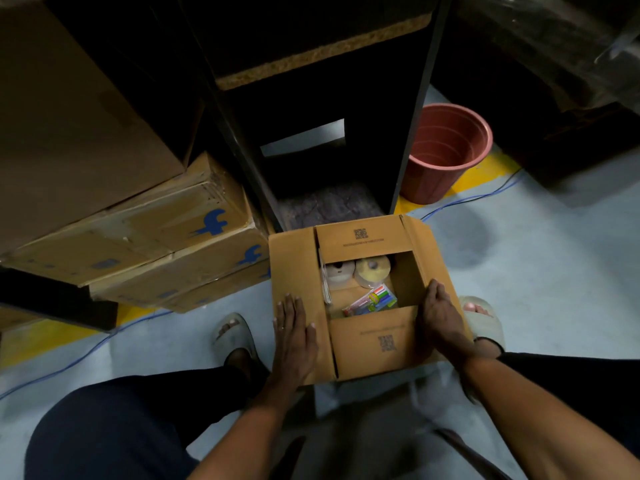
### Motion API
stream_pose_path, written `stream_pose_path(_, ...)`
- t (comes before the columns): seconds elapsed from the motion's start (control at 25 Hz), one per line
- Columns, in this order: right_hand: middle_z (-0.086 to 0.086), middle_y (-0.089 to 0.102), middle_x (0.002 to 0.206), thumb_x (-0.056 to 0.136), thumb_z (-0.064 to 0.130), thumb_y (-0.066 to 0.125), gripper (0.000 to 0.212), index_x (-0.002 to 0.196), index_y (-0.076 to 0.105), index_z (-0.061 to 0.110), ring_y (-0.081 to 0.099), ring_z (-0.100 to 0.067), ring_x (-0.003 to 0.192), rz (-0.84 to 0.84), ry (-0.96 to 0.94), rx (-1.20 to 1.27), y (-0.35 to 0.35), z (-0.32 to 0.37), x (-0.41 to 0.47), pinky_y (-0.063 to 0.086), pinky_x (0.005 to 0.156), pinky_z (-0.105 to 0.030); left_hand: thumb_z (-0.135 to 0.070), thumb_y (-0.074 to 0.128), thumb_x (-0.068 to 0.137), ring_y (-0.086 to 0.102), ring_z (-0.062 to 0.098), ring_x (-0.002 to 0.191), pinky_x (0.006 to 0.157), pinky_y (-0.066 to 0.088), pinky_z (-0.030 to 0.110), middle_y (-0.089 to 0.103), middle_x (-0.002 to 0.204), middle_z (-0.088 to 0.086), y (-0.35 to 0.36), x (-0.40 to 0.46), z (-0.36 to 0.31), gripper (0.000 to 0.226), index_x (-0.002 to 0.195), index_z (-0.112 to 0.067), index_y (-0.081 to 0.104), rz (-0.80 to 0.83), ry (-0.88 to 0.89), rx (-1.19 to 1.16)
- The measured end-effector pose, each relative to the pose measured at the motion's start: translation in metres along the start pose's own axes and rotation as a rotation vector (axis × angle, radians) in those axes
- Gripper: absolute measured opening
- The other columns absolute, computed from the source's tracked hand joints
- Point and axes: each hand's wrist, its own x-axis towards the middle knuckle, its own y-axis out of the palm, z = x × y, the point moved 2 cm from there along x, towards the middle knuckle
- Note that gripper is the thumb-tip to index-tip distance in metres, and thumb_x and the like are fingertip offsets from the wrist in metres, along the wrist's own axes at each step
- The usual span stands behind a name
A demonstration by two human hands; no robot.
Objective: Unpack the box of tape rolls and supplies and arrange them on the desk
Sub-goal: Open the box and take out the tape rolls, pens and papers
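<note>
The person crouches over a cardboard box (363,344) that sits on the pale floor (536,271) between two feet in light sandals. The left hand (293,332) lies flat on the box's left flap, fingers straight and close together, holding nothing. The right hand (441,317) rests on the right flap with its fingers bent over the inner edge of the opening, gripping the flap. All four flaps are folded out, so the inside shows — a packet of coloured markers (372,301) nearest, then a white tape roll (338,273) and a yellowish tape roll (373,270) side by side against the far wall, with thin paper sheets (325,282) standing along the left wall. Beyond the box stands a dark desk frame (311,140). To its left are stacked cartons (145,244) with blue logos; to its right, a reddish bucket (446,154) on a yellow floor stripe — a blue cable (478,197) runs past it
</note>
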Motion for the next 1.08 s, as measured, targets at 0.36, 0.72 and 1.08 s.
stream_pose_path(0.36,-0.029,0.025,0.153,0.093,0.017,0.040,0.068,0.152,0.013,-0.005,0.025,-0.039,0.144,0.010,-0.083,-0.076,-0.009,-0.006,-0.004,0.026,0.118,-0.040,-0.036,0.037,0.105,-0.011,0.021,0.153,0.123,0.003,0.039,-0.015,0.165,-0.002,-0.006,0.013,-0.007,0.066,0.159,-0.021,0.002,0.213,-0.176,-0.239)
stream_pose_path(0.72,-0.008,0.068,0.110,0.100,0.047,0.029,0.046,0.100,0.066,0.020,0.057,-0.028,0.110,0.051,-0.517,-0.414,-0.017,0.065,-0.036,0.033,0.107,-0.049,-0.032,0.038,0.104,0.007,0.026,0.153,0.124,0.016,0.041,0.010,0.166,0.007,-0.028,0.002,-0.024,0.055,0.156,-0.017,0.025,0.123,-0.003,-0.008)
stream_pose_path(1.08,-0.019,0.070,0.091,0.102,0.044,0.037,0.047,0.092,0.065,0.008,0.066,-0.036,0.083,0.049,-0.574,-0.216,-0.068,0.072,-0.063,0.041,0.065,-0.034,-0.043,0.039,0.102,0.044,0.022,0.132,0.108,0.036,0.035,0.045,0.143,0.004,-0.038,-0.006,-0.041,0.043,0.136,-0.021,0.055,0.209,-0.079,-0.260)
